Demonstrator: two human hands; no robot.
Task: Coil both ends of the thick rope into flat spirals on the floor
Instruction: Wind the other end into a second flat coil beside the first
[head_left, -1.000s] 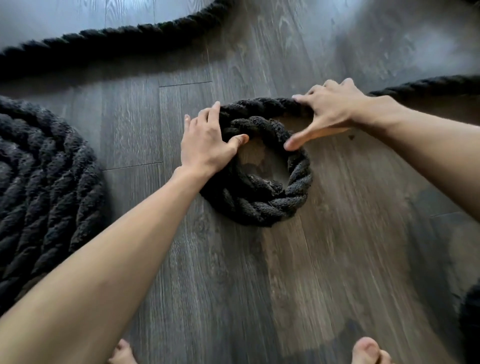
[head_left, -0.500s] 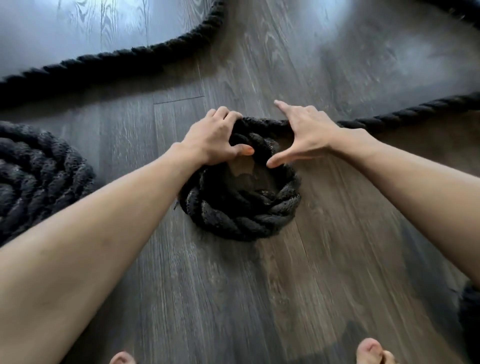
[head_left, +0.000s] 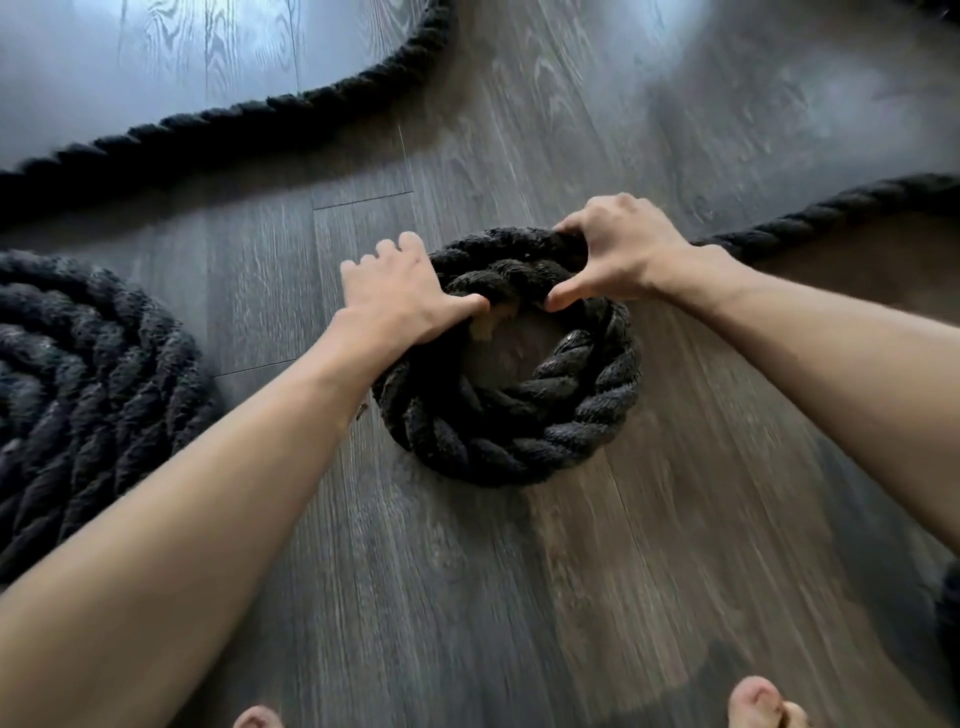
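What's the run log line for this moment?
phase: second spiral underway | left hand: grips small coil, left side | right hand: grips its far side | small coil: loose, open centre | large coil: flat, at left

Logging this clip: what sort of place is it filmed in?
Probably an indoor room, a home or small workout space; I cannot tell which. Signs: grey wood-look plank floor, bare toes at the bottom edge, and a thick black rope looped on the boards, a larger coil to its left.
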